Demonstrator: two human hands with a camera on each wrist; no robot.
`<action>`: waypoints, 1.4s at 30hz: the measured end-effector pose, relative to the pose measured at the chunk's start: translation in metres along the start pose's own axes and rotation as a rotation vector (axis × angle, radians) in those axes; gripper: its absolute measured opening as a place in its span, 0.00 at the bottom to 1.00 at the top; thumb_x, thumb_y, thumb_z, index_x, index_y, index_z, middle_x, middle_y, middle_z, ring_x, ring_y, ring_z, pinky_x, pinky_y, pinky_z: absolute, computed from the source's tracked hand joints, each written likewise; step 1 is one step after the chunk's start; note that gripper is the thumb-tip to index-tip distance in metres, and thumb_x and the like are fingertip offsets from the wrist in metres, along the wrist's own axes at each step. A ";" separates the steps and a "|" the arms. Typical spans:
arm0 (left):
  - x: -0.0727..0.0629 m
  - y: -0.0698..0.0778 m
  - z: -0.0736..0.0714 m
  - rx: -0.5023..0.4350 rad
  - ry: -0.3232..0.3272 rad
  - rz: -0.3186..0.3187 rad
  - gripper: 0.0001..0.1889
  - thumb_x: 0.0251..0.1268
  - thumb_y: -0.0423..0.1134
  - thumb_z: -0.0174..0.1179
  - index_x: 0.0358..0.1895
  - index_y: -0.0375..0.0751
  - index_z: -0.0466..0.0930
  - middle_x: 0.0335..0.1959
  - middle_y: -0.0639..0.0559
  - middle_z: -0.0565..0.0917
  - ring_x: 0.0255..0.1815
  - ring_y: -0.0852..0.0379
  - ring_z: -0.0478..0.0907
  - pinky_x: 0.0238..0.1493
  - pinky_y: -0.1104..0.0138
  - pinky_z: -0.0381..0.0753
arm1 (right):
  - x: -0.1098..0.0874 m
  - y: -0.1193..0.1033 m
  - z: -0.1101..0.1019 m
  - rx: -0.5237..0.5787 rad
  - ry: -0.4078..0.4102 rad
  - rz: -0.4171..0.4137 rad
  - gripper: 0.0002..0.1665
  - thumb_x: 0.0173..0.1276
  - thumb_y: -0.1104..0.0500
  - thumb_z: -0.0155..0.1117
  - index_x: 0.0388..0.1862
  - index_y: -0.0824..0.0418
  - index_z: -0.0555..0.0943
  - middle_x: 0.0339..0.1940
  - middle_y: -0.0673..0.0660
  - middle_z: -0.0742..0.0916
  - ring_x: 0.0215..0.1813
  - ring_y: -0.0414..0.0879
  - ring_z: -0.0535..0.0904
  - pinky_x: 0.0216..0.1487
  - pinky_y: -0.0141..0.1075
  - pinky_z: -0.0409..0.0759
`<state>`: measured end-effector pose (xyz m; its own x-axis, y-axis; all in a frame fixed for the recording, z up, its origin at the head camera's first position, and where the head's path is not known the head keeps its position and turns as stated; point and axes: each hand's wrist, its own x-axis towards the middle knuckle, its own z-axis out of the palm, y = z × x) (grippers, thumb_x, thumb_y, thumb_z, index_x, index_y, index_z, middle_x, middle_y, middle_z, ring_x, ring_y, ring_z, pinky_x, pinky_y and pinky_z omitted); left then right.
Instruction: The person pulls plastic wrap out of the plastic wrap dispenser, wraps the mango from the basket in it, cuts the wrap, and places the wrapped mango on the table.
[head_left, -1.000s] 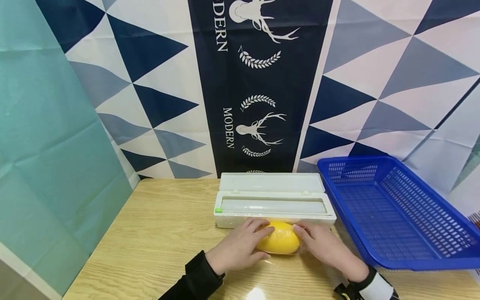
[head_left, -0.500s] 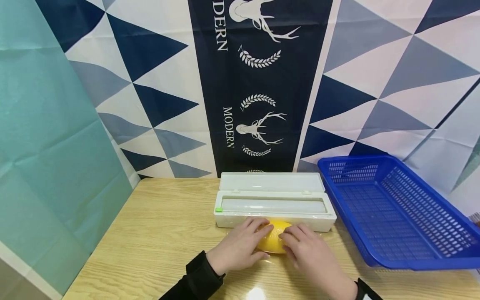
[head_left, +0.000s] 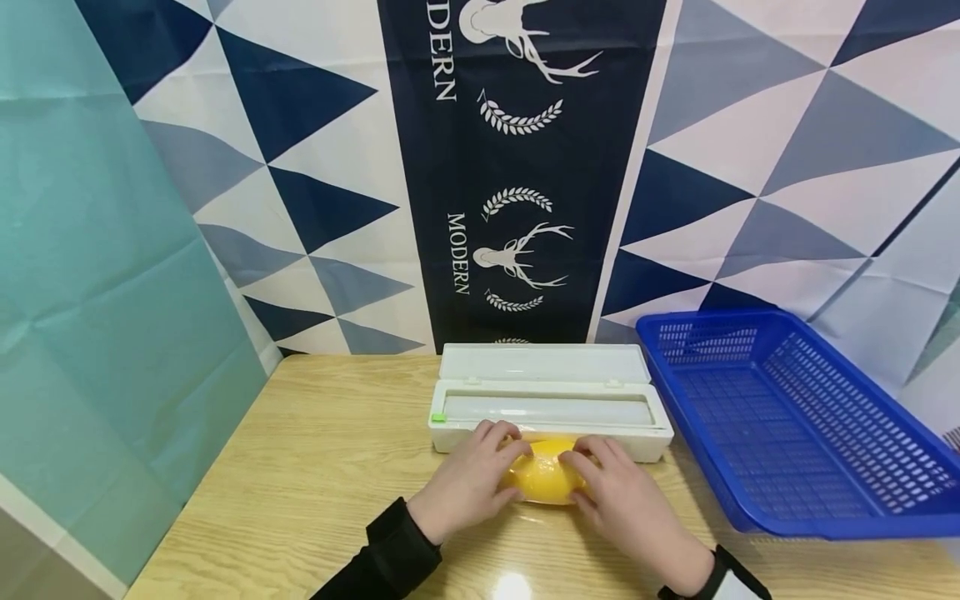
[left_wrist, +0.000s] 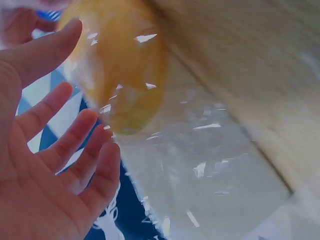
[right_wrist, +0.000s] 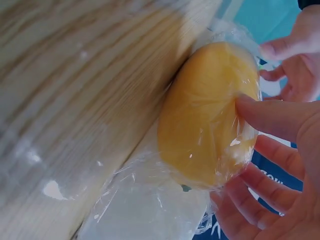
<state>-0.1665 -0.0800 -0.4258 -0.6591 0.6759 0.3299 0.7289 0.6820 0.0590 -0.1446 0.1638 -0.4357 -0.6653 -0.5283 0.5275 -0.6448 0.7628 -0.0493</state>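
Just in front of the white cling-film dispenser (head_left: 555, 427), at work on the film-wrapped yellow fruit (head_left: 547, 475), to all appearance resting on the wooden table (head_left: 337, 467), well apart from the blue plastic basket (head_left: 862, 528) to the right. Compared with a second ago, brought farther over the fruit's right end with the right hand (head_left: 626, 504), and edged slightly leftward with the left hand (head_left: 467, 483). Probably to be read as pressing loose film (right_wrist: 225, 34) snug. Reaching in with both from the near edge, palms turned toward each other. Gripping with the right, thumb near side, fingers bent around the far side; only cupping with the left, fingers spread and relaxed, thumb at the film, firmness impossible to tell.
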 end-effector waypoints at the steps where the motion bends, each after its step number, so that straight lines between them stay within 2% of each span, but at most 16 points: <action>1: -0.001 0.000 0.002 0.022 0.004 0.007 0.28 0.54 0.52 0.76 0.57 0.51 0.77 0.56 0.53 0.73 0.53 0.54 0.70 0.56 0.65 0.72 | 0.000 0.000 0.000 0.001 -0.003 0.001 0.28 0.46 0.58 0.85 0.47 0.56 0.83 0.47 0.56 0.80 0.49 0.51 0.77 0.45 0.44 0.82; 5: -0.003 -0.002 0.009 0.082 0.013 0.042 0.32 0.50 0.50 0.78 0.58 0.52 0.75 0.55 0.51 0.74 0.51 0.53 0.70 0.54 0.64 0.74 | -0.002 0.002 -0.001 0.006 -0.002 0.008 0.26 0.48 0.57 0.84 0.47 0.56 0.83 0.47 0.55 0.80 0.49 0.50 0.77 0.46 0.44 0.82; 12: 0.001 -0.006 0.013 0.188 0.015 0.059 0.34 0.48 0.48 0.80 0.59 0.53 0.73 0.50 0.54 0.72 0.47 0.56 0.70 0.43 0.66 0.77 | -0.002 0.007 0.001 0.047 0.007 0.021 0.22 0.53 0.58 0.81 0.46 0.58 0.82 0.46 0.54 0.80 0.48 0.48 0.77 0.47 0.44 0.81; 15: 0.001 -0.005 0.018 0.229 0.026 0.077 0.35 0.47 0.50 0.80 0.59 0.52 0.71 0.47 0.54 0.72 0.46 0.56 0.71 0.43 0.65 0.78 | -0.002 0.008 0.000 0.064 -0.022 0.041 0.22 0.54 0.56 0.81 0.47 0.58 0.83 0.46 0.54 0.81 0.48 0.48 0.77 0.49 0.44 0.81; 18: 0.000 -0.004 0.018 0.247 0.027 0.062 0.36 0.47 0.52 0.79 0.59 0.50 0.70 0.48 0.54 0.74 0.47 0.56 0.73 0.45 0.64 0.79 | -0.002 0.008 -0.002 0.077 -0.073 0.069 0.25 0.55 0.52 0.81 0.50 0.58 0.83 0.49 0.54 0.80 0.51 0.48 0.76 0.52 0.44 0.80; 23: -0.002 -0.005 0.013 0.207 0.029 0.020 0.36 0.46 0.55 0.78 0.55 0.49 0.69 0.48 0.56 0.77 0.46 0.58 0.76 0.42 0.65 0.78 | -0.007 0.008 -0.006 0.094 -0.118 0.054 0.33 0.52 0.49 0.81 0.55 0.60 0.82 0.53 0.55 0.79 0.55 0.48 0.74 0.54 0.45 0.79; 28: -0.004 -0.008 0.015 0.185 0.046 0.032 0.34 0.46 0.56 0.79 0.52 0.50 0.70 0.48 0.57 0.75 0.46 0.58 0.73 0.42 0.66 0.77 | -0.008 0.008 -0.004 0.101 -0.115 0.044 0.33 0.53 0.52 0.81 0.57 0.60 0.81 0.55 0.56 0.78 0.56 0.48 0.74 0.56 0.45 0.79; 33: -0.003 -0.008 0.022 0.247 0.046 0.046 0.32 0.49 0.48 0.77 0.55 0.50 0.70 0.49 0.55 0.73 0.46 0.57 0.70 0.43 0.67 0.77 | -0.007 0.009 0.000 0.090 -0.142 0.074 0.42 0.44 0.55 0.86 0.60 0.56 0.78 0.56 0.58 0.78 0.58 0.53 0.74 0.56 0.49 0.79; 37: 0.000 -0.007 0.024 0.280 0.044 0.056 0.29 0.51 0.42 0.74 0.55 0.49 0.70 0.47 0.54 0.72 0.45 0.56 0.69 0.42 0.68 0.76 | -0.006 0.011 0.005 0.047 -0.146 0.067 0.45 0.40 0.58 0.87 0.60 0.54 0.75 0.54 0.59 0.79 0.56 0.56 0.75 0.53 0.50 0.80; 42: 0.001 -0.012 0.014 0.141 0.001 0.054 0.31 0.50 0.44 0.77 0.56 0.49 0.70 0.49 0.55 0.72 0.47 0.57 0.69 0.49 0.67 0.76 | -0.002 0.015 0.001 0.094 -0.156 0.114 0.44 0.40 0.54 0.87 0.59 0.54 0.77 0.52 0.57 0.81 0.53 0.54 0.78 0.54 0.50 0.79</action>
<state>-0.1782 -0.0833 -0.4391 -0.6192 0.7126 0.3299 0.7302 0.6770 -0.0920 -0.1530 0.1762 -0.4381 -0.7817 -0.4973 0.3764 -0.5891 0.7869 -0.1838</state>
